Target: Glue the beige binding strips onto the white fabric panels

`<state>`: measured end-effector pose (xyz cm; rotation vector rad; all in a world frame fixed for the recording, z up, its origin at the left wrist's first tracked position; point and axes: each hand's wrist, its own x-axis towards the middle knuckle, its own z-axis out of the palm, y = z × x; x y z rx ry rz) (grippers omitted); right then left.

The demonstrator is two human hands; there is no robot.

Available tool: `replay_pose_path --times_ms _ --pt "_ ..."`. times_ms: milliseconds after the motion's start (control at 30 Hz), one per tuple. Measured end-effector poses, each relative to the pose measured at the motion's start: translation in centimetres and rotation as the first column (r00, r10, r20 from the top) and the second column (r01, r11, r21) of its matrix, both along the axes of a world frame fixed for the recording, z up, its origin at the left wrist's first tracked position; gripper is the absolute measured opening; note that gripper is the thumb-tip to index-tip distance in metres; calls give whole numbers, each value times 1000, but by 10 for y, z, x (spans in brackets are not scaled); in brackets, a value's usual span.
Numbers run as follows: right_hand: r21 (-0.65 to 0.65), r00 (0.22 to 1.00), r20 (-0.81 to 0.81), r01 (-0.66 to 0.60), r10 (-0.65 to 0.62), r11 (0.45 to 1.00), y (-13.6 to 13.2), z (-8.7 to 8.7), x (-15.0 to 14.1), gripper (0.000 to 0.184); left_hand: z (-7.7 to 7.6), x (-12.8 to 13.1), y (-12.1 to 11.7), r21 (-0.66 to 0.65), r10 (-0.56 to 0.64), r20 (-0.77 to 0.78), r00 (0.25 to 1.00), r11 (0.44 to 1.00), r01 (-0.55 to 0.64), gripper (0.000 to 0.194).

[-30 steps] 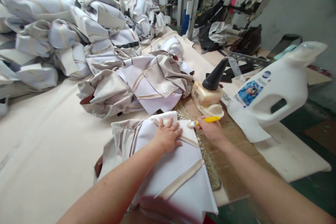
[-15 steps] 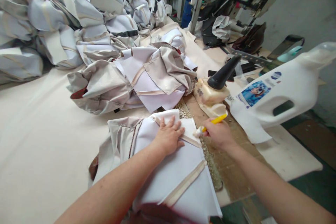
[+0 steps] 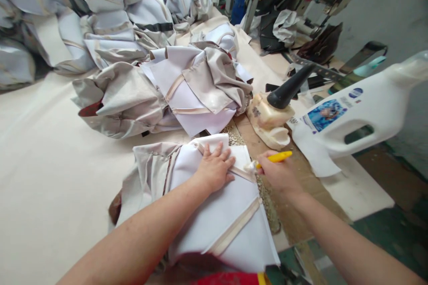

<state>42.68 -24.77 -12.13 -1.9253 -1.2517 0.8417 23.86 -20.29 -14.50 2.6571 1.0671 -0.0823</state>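
Head view over a cluttered wooden tabletop (image 3: 294,205): the left hand (image 3: 214,169) lies open and flat, fingers spread, pressing on a folded white and beige fabric piece (image 3: 214,218) edged with tan strips. The right hand (image 3: 279,173) is closed around a yellow-handled tool (image 3: 276,156), its pale tip at the fabric's edge. Near that hand sit a cream moulded form (image 3: 269,118) bearing a black cone (image 3: 289,87), and a white plastic jug (image 3: 354,116). A crumpled fabric bundle (image 3: 187,93) lies just beyond the hands, with heaped bundles (image 3: 110,22) farther back.
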Motion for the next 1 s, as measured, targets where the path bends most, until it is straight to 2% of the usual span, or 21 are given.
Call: replay_pose_path --times_ms 67,133,267,300,367,433,467,567,700,800,933,1000 --pt "50 1000 2 7 -7 999 17 -5 1 19 -1 0 0 7 3 8 1000 1000 -3 55" --pt "44 1000 -5 10 -9 999 23 -9 4 18 -2 0 0 10 3 16 1000 1000 -3 55" --pt "-80 1000 4 9 -9 997 -7 -2 11 19 -4 0 1 -3 2 13 1000 1000 -2 56" --pt "-87 1000 16 -14 15 996 -17 2 13 19 -4 0 1 -7 3 10 1000 1000 -3 56" --pt "-63 989 41 -138 141 988 -34 8 15 21 -4 0 1 -15 3 7 1000 1000 -3 56" --pt "-30 962 75 -263 264 964 -43 9 17 23 -4 0 2 -22 2 5 1000 1000 -2 56" --pt "-14 952 103 -287 287 958 -46 8 18 23 -4 0 2 -24 1 4 1000 1000 0 56" --pt "41 962 170 -226 216 973 -48 5 21 24 -3 1 2 -18 -2 5 1000 1000 2 56" --pt "48 946 180 -281 269 958 -50 4 21 23 -3 1 2 -18 -8 -5 1000 1000 8 57" --pt "67 946 217 -262 242 963 -50 4 21 24 -3 1 3 -19 -12 -18 1000 1000 12 56" --pt "60 949 180 -273 258 960 -44 -1 20 23 -3 1 2 -26 -14 -17 1000 1000 14 57" --pt "58 969 135 -218 209 974 -32 -7 20 20 -4 1 2 -26 -11 -12 1000 1000 11 57"
